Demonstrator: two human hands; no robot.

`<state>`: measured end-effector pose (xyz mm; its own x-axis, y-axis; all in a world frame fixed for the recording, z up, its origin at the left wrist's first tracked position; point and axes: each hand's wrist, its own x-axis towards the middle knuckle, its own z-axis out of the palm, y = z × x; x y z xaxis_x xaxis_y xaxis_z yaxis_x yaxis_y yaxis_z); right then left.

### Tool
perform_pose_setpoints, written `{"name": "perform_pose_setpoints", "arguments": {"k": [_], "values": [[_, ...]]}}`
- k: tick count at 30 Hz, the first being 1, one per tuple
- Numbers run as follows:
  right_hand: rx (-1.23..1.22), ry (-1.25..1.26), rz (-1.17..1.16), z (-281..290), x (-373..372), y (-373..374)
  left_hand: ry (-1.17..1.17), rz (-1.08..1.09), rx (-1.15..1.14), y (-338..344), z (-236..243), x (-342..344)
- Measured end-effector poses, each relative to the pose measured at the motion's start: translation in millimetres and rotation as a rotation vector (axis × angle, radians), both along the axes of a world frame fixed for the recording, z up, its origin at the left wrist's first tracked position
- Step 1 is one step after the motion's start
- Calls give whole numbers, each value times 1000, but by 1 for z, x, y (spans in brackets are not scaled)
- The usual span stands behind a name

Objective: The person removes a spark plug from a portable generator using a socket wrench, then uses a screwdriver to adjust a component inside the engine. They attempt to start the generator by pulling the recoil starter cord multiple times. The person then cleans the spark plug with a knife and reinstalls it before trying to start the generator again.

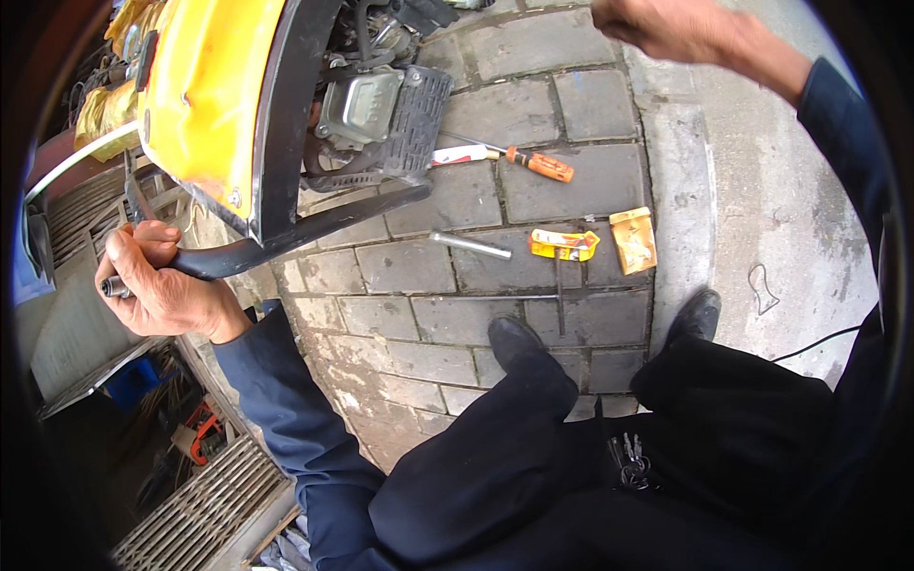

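My left hand (176, 285) is closed, with a small metal cylinder (116, 285) sticking out between its fingers. It is beside the bent black tube frame (314, 228) of a machine with a yellow cover (214, 95); whether the hand also grips the tube I cannot tell. An engine part with a silver cover (362, 107) and a black slotted guard (419, 119) shows under the yellow cover. My right hand (671, 29) is raised at the upper edge, partly cut off, its fingers curled in. What they hold, if anything, is hidden.
On the paving lie an orange-handled screwdriver (541, 165), a white-and-red tube (463, 154), a metal pipe (470, 245), a yellow-and-red packet (564, 245), a tan box (633, 242) and a T-handle wrench (495, 298). A metal grille (205, 504) stands at lower left. My shoes (514, 341) are close by.
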<state>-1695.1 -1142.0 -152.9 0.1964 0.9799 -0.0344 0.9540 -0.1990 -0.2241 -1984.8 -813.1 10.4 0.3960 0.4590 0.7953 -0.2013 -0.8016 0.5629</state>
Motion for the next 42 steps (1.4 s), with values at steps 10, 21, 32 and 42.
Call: {"name": "perform_pose_setpoints", "arguments": {"k": [10, 21, 32, 42], "values": [[242, 326, -106, -55, -85, 35, 206, 154, -146, -13, 15, 2], [995, -7, -310, -15, -124, 246, 223, 247, -11, -24, 11, 10], [1033, 173, -238, -7, -114, 232, 242, 227, 27, -14, 11, 6], [962, 246, 109, -43, -96, 139, 228, 213, 43, -15, 10, 7]]}}
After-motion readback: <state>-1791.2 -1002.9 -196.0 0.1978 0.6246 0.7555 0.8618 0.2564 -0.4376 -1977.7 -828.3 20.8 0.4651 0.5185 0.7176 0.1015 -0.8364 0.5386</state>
